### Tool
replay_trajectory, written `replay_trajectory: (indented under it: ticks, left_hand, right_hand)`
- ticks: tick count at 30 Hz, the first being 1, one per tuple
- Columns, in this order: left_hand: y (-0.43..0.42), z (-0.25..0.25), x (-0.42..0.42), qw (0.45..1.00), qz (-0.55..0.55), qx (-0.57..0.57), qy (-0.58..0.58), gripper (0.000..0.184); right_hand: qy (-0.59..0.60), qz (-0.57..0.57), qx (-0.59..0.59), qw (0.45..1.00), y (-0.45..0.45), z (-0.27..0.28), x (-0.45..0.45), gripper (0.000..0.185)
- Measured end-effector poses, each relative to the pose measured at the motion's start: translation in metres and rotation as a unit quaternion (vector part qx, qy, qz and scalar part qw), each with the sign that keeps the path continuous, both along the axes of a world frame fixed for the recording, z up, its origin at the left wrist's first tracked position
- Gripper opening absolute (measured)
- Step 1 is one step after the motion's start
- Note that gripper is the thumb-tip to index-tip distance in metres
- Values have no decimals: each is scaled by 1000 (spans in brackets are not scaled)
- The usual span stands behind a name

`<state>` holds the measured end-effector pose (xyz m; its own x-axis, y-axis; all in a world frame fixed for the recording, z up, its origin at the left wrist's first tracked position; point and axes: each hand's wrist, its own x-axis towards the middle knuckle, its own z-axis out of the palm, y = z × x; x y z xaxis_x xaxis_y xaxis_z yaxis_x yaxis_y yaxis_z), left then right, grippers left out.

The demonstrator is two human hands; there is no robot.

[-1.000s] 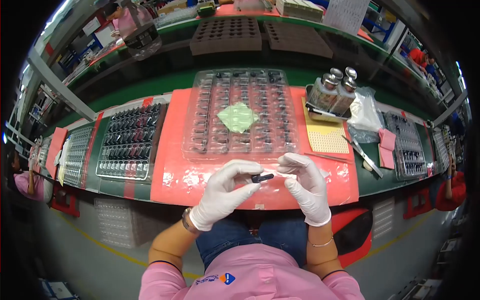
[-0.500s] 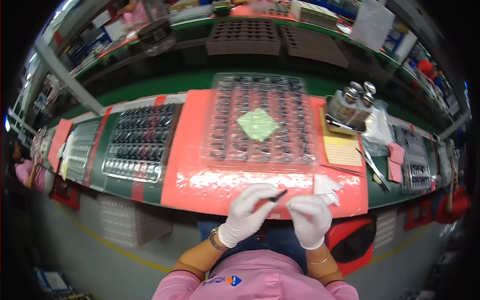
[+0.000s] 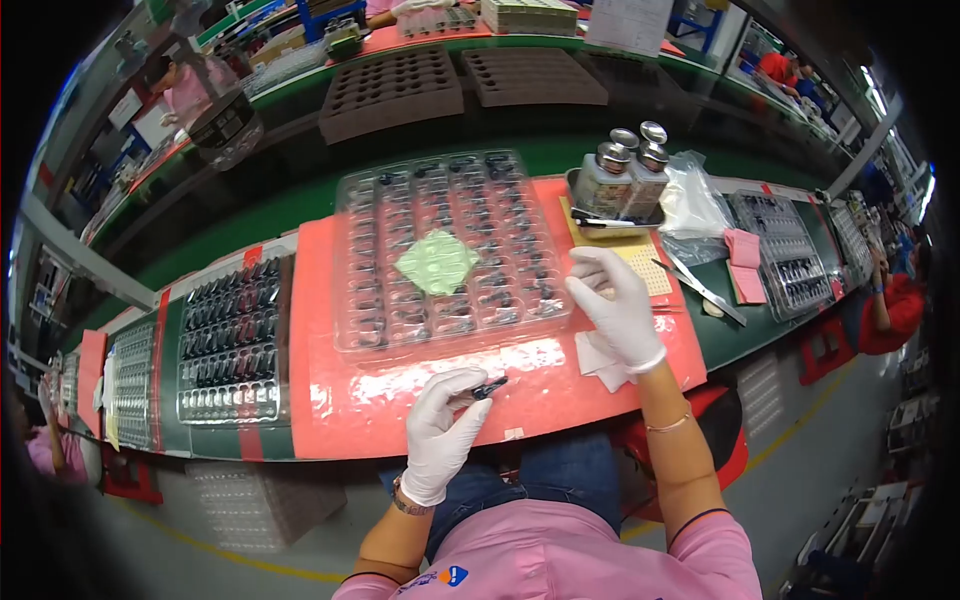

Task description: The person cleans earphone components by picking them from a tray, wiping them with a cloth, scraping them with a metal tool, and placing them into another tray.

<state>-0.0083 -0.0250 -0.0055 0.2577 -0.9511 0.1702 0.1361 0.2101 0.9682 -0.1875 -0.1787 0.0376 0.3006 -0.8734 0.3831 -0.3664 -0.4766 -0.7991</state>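
Observation:
My gloved left hand (image 3: 440, 435) is closed, pinching a small black plastic part (image 3: 490, 387) between thumb and fingers above the front of the pink mat (image 3: 370, 400). To the right, my gloved right hand (image 3: 617, 312) is raised near the yellow sheet of small labels (image 3: 650, 270). Its fingers are bent with a gap to the thumb, and I see nothing between them. A clear blister tray (image 3: 350, 335) filled with rows of black parts lies behind the hands, with a light green cloth (image 3: 437, 262) on top. White wipes (image 3: 600, 365) lie under my right wrist.
Two metal-topped pump bottles (image 3: 620, 175) stand in a black holder at the back right. Right of them are a clear plastic bag (image 3: 693, 200), scissors (image 3: 710, 292) and pink cloths (image 3: 743, 265). More filled trays (image 3: 232, 340) line the bench. Brown foam trays (image 3: 395, 90) sit beyond.
My right hand has moved away from the left, up and right toward the label sheet. My left hand keeps the black part and is apart from the right. The view has shifted right.

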Motion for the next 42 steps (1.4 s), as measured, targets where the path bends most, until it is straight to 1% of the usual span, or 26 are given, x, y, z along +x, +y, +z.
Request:
replay_trajectory:
  ticks: [1, 3, 4, 5, 6, 7, 8, 10, 11, 12, 13, 15, 16, 18, 19, 20, 21, 22, 27, 30, 32, 33, 36, 38, 40, 42]
  left_hand:
    - [1, 0, 1, 1000, 13, 1, -6, 29]
    - [-1, 0, 1, 1000, -13, 3, -6, 29]
    - [0, 1, 2, 1000, -24, 5, -4, 30]
    - [1, 3, 2, 1000, -6, 6, -7, 30]
    - [2, 6, 2, 999, -21, 21, 43, 29]
    - [1, 11, 2, 994, -41, 33, 94, 28]
    - [1, 16, 2, 986, -65, 45, 145, 28]
    - [6, 41, 3, 986, -60, 21, 156, 26]
    - [12, 59, 3, 983, -62, -5, 171, 25]
    - [16, 74, 1, 979, -67, -36, 190, 24]
    - [22, 87, 4, 967, -95, -94, 216, 20]
    - [29, 113, 17, 923, -145, -203, 294, 16]
    - [28, 122, 18, 888, -166, -252, 348, 17]
    - [20, 132, 11, 812, -8, -473, 343, 5]
    - [18, 130, 13, 816, -12, -465, 343, 5]
    - [21, 125, 10, 824, -5, -441, 356, 5]
    - [22, 117, -4, 817, 14, -433, 380, 5]
    - [15, 115, -11, 807, 12, -445, 389, 5]
    - [0, 118, -18, 796, -8, -445, 411, 6]
    - [10, 119, -20, 802, 19, -439, 404, 6]
    - [12, 118, -24, 802, 27, -434, 410, 6]
    - [9, 117, -24, 798, 24, -441, 410, 6]
    - [8, 117, -25, 798, 23, -437, 414, 7]
    - [10, 118, -23, 801, 31, -440, 405, 7]
    - [14, 124, -16, 810, 28, -439, 387, 7]
    - [17, 127, -15, 808, 30, -447, 381, 8]
  right_hand:
    - [89, -1, -93, 992, -1, 4, 2, 34]
    - [54, -6, -168, 984, 9, 34, 1, 38]
    - [-20, 17, -112, 993, 22, 56, 0, 40]
    - [-201, 76, -67, 974, 39, 77, 2, 48]
    - [-396, 135, -46, 907, 53, 93, 3, 59]
    - [-524, 232, -5, 819, 71, 116, -10, 67]
    - [-545, 282, -89, 784, 88, 135, -5, 54]
    - [-647, 410, -163, 622, 95, 127, -51, 20]
    - [-649, 402, -160, 625, 98, 126, -53, 20]
    - [-644, 397, -163, 633, 105, 115, -106, 20]
    - [-635, 395, -171, 642, 108, 122, -96, 20]
    - [-613, 404, -188, 653, 119, 129, -102, 20]
    - [-599, 415, -192, 658, 120, 138, -73, 20]
    - [-580, 427, -201, 664, 143, 129, -134, 20]
    - [-583, 416, -204, 667, 153, 140, -152, 20]
    - [-584, 394, -190, 683, 158, 122, -165, 20]
    - [-568, 391, -174, 703, 181, 142, -191, 20]
    - [-555, 396, -183, 708, 184, 130, -210, 20]
    - [-535, 367, -216, 730, 169, 133, -146, 20]
    - [-542, 361, -199, 732, 171, 132, -167, 20]
    - [-538, 352, -196, 740, 147, 135, -118, 20]
    - [-535, 353, -205, 740, 154, 134, -136, 20]
    - [-532, 336, -213, 747, 151, 131, -114, 19]
    - [-537, 334, -213, 745, 158, 129, -150, 19]
    - [-553, 323, -218, 736, 182, 116, -226, 19]
    - [-554, 322, -225, 734, 162, 115, -169, 19]
